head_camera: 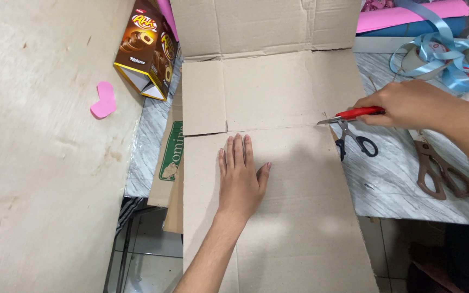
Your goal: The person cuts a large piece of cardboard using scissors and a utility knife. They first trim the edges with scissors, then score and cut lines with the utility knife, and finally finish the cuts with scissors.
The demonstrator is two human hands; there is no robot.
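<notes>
Cardboard [278,217] lay flattened across the marble tabletop [392,179].
Left hand [241,174] pressed flat, grip wide; right hand [408,106], at three o'clock, gripped a red-handled cutter [351,115] at the cardboard's edge.

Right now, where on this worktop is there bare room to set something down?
The pale wooden board on the left is mostly bare, holding only a pink foam heart and the brown snack box. The marble strip right of the cardboard is crowded: black scissors, brown scissors, blue ribbon.
</notes>
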